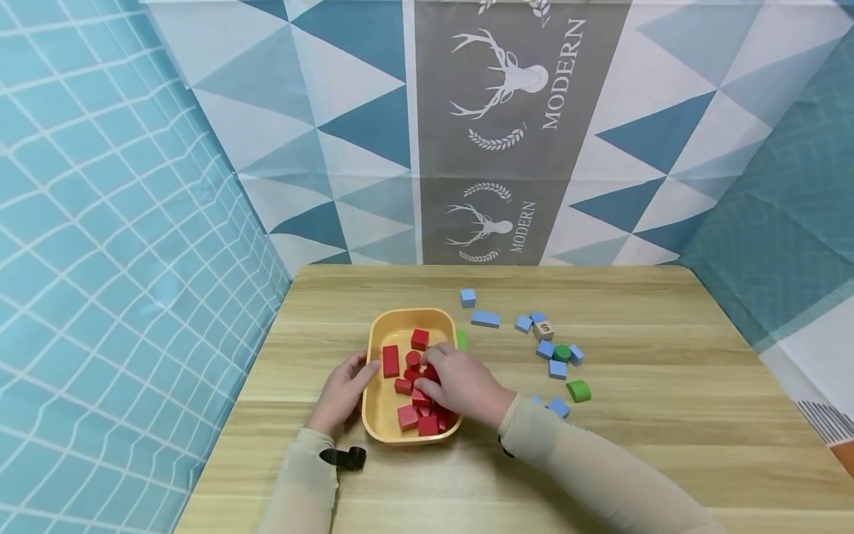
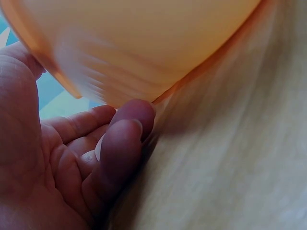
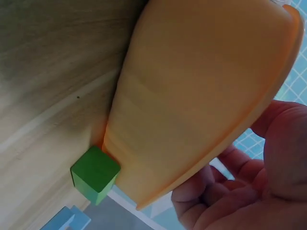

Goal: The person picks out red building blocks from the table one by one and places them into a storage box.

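A yellow-orange plastic tray (image 1: 380, 417) stands on the table with several red blocks inside, among them a flat rectangle (image 1: 390, 361) and a cylinder (image 1: 413, 360). My left hand (image 1: 342, 393) holds the tray's left side, thumb over the rim; its fingers lie low against the outer wall in the left wrist view. Over the right rim reaches my right hand (image 1: 465, 382), thumb and fingertips down among the red blocks. Whether it pinches one is unclear, since the hand covers some blocks and the tray wall (image 3: 192, 86) hides the fingertips in the right wrist view.
A green block (image 3: 95, 175) stands close against the tray's right side. Right of the tray lie several blue blocks (image 1: 485, 319), a letter cube (image 1: 543, 331), a green cylinder (image 1: 563, 353) and a green curved block (image 1: 579, 391). Patterned cloth hangs behind the wooden table (image 1: 320, 297).
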Motion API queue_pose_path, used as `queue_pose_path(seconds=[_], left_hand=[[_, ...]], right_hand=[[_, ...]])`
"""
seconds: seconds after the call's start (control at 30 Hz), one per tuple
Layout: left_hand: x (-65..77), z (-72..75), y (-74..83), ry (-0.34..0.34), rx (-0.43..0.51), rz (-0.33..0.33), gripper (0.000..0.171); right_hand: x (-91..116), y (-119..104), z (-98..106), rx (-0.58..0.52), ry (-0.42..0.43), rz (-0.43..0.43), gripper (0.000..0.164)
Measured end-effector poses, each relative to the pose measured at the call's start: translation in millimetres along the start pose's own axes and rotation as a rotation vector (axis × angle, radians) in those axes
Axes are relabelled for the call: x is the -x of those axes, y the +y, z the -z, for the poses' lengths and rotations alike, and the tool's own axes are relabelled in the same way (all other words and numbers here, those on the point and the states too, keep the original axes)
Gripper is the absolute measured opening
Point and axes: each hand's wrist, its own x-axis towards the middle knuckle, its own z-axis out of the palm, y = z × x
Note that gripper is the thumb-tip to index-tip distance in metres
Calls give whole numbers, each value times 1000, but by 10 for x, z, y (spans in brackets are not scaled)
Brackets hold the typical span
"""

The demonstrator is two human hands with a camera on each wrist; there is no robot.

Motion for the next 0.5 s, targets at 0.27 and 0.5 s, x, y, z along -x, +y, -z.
queue_pose_path(seconds=[0.27, 0.5], left_hand=[[9, 3, -15, 0, 9, -43, 52], [15, -22, -38, 1, 8, -55, 54]], right_hand=[[91, -113, -61, -247, -150, 188, 36], [263, -48, -56, -234, -44, 241, 33]])
